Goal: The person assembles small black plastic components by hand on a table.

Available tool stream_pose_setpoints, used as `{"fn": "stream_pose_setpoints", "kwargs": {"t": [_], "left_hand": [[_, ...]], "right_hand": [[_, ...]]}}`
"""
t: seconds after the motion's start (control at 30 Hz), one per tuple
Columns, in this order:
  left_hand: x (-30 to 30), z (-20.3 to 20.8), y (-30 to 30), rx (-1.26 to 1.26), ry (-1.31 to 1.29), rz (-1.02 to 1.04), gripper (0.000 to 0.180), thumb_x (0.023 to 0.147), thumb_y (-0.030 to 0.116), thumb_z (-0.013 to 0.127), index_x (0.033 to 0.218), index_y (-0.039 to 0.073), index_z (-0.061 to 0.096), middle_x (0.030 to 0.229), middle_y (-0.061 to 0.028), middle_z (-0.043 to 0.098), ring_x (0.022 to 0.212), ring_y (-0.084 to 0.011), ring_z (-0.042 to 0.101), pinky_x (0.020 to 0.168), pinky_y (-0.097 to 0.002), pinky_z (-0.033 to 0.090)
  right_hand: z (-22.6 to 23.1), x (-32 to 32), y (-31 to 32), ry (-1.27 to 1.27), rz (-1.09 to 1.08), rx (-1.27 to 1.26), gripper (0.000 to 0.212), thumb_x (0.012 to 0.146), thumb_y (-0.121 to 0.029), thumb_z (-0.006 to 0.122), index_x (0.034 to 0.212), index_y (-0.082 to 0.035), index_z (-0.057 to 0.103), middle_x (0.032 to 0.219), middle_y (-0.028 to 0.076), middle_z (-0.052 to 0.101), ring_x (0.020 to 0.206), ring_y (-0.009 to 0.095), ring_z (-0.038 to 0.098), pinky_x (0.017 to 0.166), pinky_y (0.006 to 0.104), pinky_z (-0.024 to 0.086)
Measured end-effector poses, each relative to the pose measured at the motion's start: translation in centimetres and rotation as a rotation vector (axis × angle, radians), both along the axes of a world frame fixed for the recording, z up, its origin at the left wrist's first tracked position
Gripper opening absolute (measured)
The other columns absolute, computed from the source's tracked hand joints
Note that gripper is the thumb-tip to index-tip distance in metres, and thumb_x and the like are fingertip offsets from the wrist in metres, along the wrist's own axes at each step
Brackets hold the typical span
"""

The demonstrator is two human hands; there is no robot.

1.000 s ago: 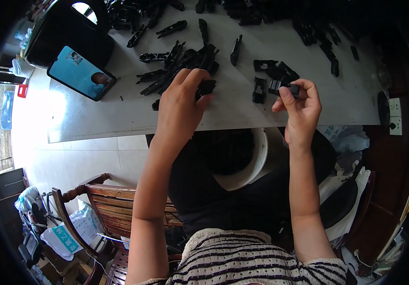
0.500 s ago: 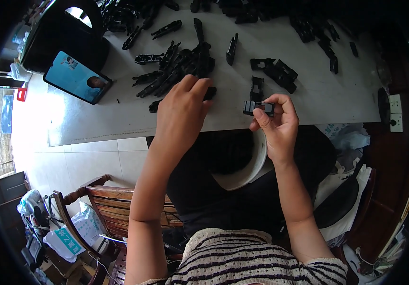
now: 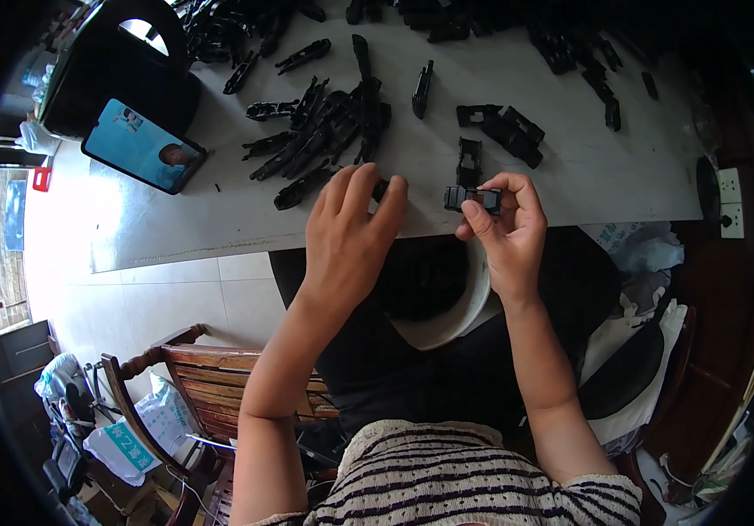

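Note:
My right hand (image 3: 513,232) pinches a black rectangular plastic part (image 3: 458,199) with a frame-like opening, holding it over the table's near edge. Just beyond it, another open-framed black plastic part (image 3: 470,159) lies on the table. My left hand (image 3: 350,232) is curled over the near edge, its fingers closed around a dark plastic part (image 3: 380,189) that shows only in part between them. Past its fingertips lies a pile of long black plastic parts (image 3: 329,123), with one slim piece (image 3: 302,188) beside the hand.
A smartphone (image 3: 145,145) leans against a black kettle-like vessel (image 3: 123,70) at left on the table (image 3: 219,210). More black parts (image 3: 499,131) lie right of centre and along the far side. A pale round tub (image 3: 473,307) rests at my lap. A wooden chair (image 3: 210,377) stands left.
My left hand has drawn back from the pile, toward me and to the right, with a dark part in its fingers. My right hand has barely moved, still pinching its part.

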State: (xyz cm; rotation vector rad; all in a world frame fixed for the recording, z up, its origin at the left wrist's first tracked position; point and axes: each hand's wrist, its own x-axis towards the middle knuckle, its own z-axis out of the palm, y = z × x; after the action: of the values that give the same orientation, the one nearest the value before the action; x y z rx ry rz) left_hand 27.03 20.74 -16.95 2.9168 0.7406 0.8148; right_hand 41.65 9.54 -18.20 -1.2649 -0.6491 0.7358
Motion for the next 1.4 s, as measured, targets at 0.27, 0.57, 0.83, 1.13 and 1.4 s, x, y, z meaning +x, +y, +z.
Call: {"fn": "stream_pose_setpoints", "kwargs": {"t": [0.27,0.57,0.83,1.13,1.4], "left_hand": [[-1.3,-1.3,-0.9,-0.085,-0.163,0.127,0.036,0.07,0.001,0.066,0.106,0.005,0.061,0.105,-0.0115,0.055,0.087,-0.0271,0.059,0.071,-0.0345,0.05],[-2.2,-0.2,1.0,-0.219,-0.429,0.216,0.029,0.072,-0.007,0.061,0.1,0.002,0.063,0.105,-0.0143,0.061,0.094,-0.031,0.061,0.081,-0.035,0.049],[-2.9,1.3,-2.1,-1.058,-0.853,-0.191,0.036,0.08,-0.016,0.054,0.115,-0.006,0.051,0.118,-0.0156,0.055,0.116,-0.0265,0.055,0.098,-0.034,0.043],[-2.2,0.1,-4.0,-1.364,-0.977,-0.165,0.041,0.079,-0.008,0.065,0.116,-0.003,0.049,0.114,-0.0133,0.056,0.108,-0.0207,0.055,0.093,-0.0302,0.043],[-2.8,-1.9,-6.1,-1.627,-1.003,-0.139,0.039,0.078,-0.008,0.067,0.112,0.0,0.05,0.109,-0.0089,0.054,0.104,-0.0173,0.053,0.095,-0.0304,0.042]], "right_hand": [[0.0,0.0,-0.1,0.011,0.012,0.019,0.027,0.085,-0.006,0.068,0.101,-0.003,0.047,0.083,0.004,0.057,0.066,0.007,0.059,0.06,0.0202,0.052],[-0.1,-0.2,0.0,0.026,-0.008,0.031,0.027,0.085,-0.006,0.068,0.102,-0.003,0.048,0.083,0.004,0.058,0.065,0.008,0.059,0.06,0.0199,0.051],[1.9,-1.0,1.2,-0.086,0.011,0.261,0.031,0.08,-0.01,0.073,0.103,-0.004,0.054,0.095,0.006,0.059,0.091,0.013,0.058,0.078,0.0267,0.048],[2.3,-2.1,0.2,-0.494,0.116,0.098,0.031,0.071,-0.015,0.079,0.093,-0.003,0.061,0.094,0.009,0.061,0.087,0.022,0.061,0.078,0.0315,0.048],[0.7,-3.2,-2.6,-0.763,0.15,-0.021,0.034,0.071,-0.02,0.08,0.095,-0.002,0.062,0.094,0.011,0.061,0.085,0.023,0.061,0.074,0.0315,0.05]]}}
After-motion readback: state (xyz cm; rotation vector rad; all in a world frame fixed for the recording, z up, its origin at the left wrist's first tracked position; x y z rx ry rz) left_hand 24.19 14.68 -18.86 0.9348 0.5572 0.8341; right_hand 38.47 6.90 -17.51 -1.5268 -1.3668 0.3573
